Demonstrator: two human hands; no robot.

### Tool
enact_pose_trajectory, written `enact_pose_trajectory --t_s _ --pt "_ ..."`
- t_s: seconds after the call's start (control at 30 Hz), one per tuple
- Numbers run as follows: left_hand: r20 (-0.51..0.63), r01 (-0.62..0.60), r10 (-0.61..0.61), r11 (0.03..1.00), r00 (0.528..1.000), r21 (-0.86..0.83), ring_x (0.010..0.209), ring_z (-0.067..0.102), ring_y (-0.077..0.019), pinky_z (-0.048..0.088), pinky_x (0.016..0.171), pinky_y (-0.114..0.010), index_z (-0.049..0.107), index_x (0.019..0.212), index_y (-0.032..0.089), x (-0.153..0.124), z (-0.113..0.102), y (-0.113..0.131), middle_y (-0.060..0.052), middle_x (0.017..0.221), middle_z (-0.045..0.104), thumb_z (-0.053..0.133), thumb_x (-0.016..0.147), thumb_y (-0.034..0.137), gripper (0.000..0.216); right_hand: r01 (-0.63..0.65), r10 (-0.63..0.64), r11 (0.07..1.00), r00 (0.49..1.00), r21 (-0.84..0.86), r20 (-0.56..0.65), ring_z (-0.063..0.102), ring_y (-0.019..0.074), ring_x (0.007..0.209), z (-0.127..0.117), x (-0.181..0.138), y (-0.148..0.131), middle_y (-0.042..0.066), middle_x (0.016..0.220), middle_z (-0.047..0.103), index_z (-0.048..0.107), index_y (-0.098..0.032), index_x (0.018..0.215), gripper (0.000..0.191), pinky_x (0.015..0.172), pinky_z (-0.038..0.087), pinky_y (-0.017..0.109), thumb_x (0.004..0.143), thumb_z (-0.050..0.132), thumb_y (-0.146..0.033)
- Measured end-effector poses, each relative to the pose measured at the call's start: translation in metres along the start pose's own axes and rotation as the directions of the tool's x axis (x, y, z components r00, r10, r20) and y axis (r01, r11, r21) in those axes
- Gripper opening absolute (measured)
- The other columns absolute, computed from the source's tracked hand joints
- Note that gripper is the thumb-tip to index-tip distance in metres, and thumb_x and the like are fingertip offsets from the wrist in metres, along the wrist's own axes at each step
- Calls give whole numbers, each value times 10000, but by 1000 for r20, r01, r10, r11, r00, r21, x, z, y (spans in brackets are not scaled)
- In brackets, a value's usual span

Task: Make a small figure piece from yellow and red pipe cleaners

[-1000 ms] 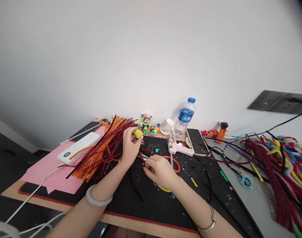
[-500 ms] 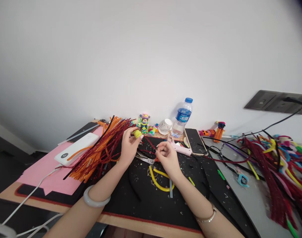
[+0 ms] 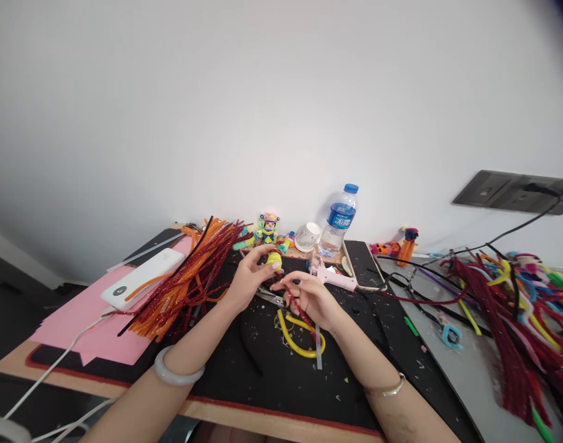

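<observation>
My left hand (image 3: 245,282) pinches a small yellow piece (image 3: 274,259), which looks like tightly wound pipe cleaner, between thumb and fingers. Close beside it, my right hand (image 3: 317,301) has its fingers curled around a dark red glittery pipe cleaner (image 3: 301,312). This strand runs up toward the yellow piece and hangs down below the palm; whether it is fixed to the piece I cannot tell. Under the hands lies a silver metal tool (image 3: 272,298), partly covered. A bent yellow pipe cleaner (image 3: 298,352) and a clear glue stick (image 3: 319,354) rest on the black mat (image 3: 281,387).
Orange and dark red pipe cleaners (image 3: 184,289) are heaped at left over pink paper (image 3: 78,314) and a white power bank (image 3: 143,280). Behind are a small doll (image 3: 268,229), paper cup (image 3: 307,237), water bottle (image 3: 339,221), pink glue gun (image 3: 339,279) and phone (image 3: 364,264).
The yellow piece has moved right and toward me in my left hand. My right hand has turned over, and the red strand now hangs below it.
</observation>
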State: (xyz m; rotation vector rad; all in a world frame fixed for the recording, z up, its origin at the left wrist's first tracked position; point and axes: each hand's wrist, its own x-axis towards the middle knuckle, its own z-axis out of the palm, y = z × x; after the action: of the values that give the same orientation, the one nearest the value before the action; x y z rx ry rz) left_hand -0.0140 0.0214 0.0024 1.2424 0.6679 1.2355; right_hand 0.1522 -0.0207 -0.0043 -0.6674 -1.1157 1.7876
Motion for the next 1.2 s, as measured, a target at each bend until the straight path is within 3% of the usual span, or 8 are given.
enact_pose_trajectory --t_s 0.13,0.23,0.33,0.43,0.53,0.83,1.03,1.2 --pt "72 34 -33 999 997 -11 732 588 -107 518 624 -238 502 1168 252 -1 1 2 -69 1191 508 684 697 263 506 14 -10 998 998 62 -54 544 133 652 -1 1 0 45 745 602 610 -166 814 153 506 415 215 734 574 -291" --pt "95 66 -60 996 994 -64 772 588 -108 526 679 -255 443 1218 293 -2 1 3 -55 1167 513 687 695 240 580 2 1 998 999 59 -50 558 132 672 -1 2 1 63 787 629 622 -159 830 158 572 437 233 747 574 -285" --pt "73 80 -73 992 995 -99 847 583 -125 529 760 -297 442 1207 297 -1 2 2 -41 1154 514 686 698 238 568 7 -5 999 998 50 -55 573 142 666 0 2 2 68 721 642 644 -136 730 165 604 444 249 751 572 -283" --pt "13 52 -51 994 999 -100 943 570 -152 510 841 -344 458 1190 297 1 -1 -2 -34 1144 515 670 715 262 521 17 -15 1000 996 18 -92 555 137 573 0 1 3 39 576 608 599 -143 546 210 550 432 246 711 586 -274" --pt "-61 12 -19 994 998 -112 997 561 -156 487 880 -359 475 1167 312 5 -6 -5 -22 1148 507 662 722 266 485 -5 3 1000 996 -24 -86 507 113 484 -2 1 4 26 514 580 579 -140 491 253 508 412 237 705 588 -276" --pt "-54 22 -35 971 998 -238 847 601 -112 441 924 -434 471 1165 302 7 -11 2 -14 1052 551 633 749 278 447 25 -22 999 993 23 -112 427 66 418 -1 5 9 -73 481 492 458 -190 678 253 427 355 180 664 703 -253" --pt "-62 26 -47 950 997 -310 797 604 -96 430 930 -447 463 1158 307 8 -13 0 10 964 580 623 758 268 432 99 -93 994 987 40 -135 291 61 337 2 3 4 -128 392 406 399 -245 851 226 373 289 155 721 565 -165" --pt "-160 -20 -39 937 986 -350 788 616 -100 420 928 -450 475 1123 303 12 -19 -4 19 924 605 628 755 274 400 175 -155 981 964 77 -214 369 77 344 -4 5 4 -88 439 496 447 -242 923 234 393 317 176 708 488 -159"
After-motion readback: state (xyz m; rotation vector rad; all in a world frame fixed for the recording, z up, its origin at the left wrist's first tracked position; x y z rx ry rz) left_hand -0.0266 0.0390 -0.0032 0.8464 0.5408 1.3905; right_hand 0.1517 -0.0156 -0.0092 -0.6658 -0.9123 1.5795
